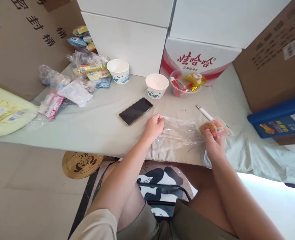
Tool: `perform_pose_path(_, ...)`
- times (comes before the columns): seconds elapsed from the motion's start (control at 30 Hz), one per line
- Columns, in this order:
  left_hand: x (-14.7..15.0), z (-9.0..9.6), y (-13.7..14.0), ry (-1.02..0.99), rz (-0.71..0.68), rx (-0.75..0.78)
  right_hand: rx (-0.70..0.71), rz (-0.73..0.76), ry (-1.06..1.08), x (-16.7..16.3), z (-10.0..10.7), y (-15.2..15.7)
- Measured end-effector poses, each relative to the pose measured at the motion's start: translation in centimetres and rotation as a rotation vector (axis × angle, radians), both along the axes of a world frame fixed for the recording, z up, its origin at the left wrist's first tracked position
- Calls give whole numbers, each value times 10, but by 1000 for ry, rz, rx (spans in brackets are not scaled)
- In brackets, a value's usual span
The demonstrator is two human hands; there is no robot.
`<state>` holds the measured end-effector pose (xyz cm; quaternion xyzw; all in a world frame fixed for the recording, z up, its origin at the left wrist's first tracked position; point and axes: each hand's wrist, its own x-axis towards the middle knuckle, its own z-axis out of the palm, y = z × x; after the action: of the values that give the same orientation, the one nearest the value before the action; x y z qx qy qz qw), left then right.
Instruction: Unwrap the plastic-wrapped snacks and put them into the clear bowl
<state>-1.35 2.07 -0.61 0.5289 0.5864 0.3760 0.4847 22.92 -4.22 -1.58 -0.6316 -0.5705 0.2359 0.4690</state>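
My left hand is closed, its fingers pinching one end of a clear plastic bag. The bag stretches along the cloth towards my right hand. That hand is closed too, with thumb and fingers on a golden-brown snack that looks like a biscuit or small pastry. Right beside the snack lies a pink packet with a clear edge; whether my right fingers also touch it, I cannot tell. A white pen rests just behind the packet. Left of my left hand is a black-screened phone.
Two paper bowls and a clear plastic tub with wrapped snacks stand at the back. Wrapped snacks and plastic bags pile up on the left. Cardboard boxes and a blue box flank the right side.
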Motion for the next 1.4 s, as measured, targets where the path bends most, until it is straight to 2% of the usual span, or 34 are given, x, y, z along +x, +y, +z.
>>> perform_pose_path(0.07,-1,0,-2,98,-52,53,-16,-111,-40,-5,16,5)
perform_pose_path(0.13,-2,3,-5,112,-84,73,-55,-137,-109,-13,41,26)
perform_pose_path(0.3,-6,8,-4,58,-133,114,-52,-50,-269,-29,120,132)
perform_pose_path(0.4,-11,9,-3,48,-145,156,-132,-49,-404,-30,145,168)
perform_pose_path(0.47,-15,12,-5,75,-170,188,-70,151,-573,-33,139,162)
perform_pose_path(0.57,-19,17,-12,162,-237,226,48,636,-764,-40,103,116)
perform_pose_path(0.63,-22,19,-16,217,-254,226,38,711,-842,-43,72,77)
perform_pose_path(0.7,-28,19,-17,234,-230,196,86,625,-834,-42,44,43)
perform_pose_path(0.8,-41,18,-16,137,-171,181,176,338,-722,-37,12,7)
perform_pose_path(0.9,-49,22,-22,149,-139,399,199,114,-641,-31,-6,-11)
perform_pose_path(0.97,-48,24,-31,297,-256,549,197,81,-632,-29,-11,-16)
perform_pose_path(1.0,-45,23,-35,381,-351,575,197,90,-634,-28,-10,-17)
perform_pose_path(1.07,-38,18,-40,517,-513,551,206,126,-642,-26,-6,-16)
perform_pose_path(1.13,-32,10,-37,546,-552,515,213,131,-642,-23,0,-14)
perform_pose_path(1.2,-29,6,-29,489,-419,557,216,110,-623,-19,5,-13)
perform_pose_path(1.27,-28,8,-23,437,-162,667,207,96,-580,-15,8,-14)
perform_pose_path(1.33,-28,16,-24,409,66,834,203,90,-526,-11,12,-21)
perform_pose_path(1.4,-30,27,-30,360,151,1074,251,45,-482,-8,17,-32)
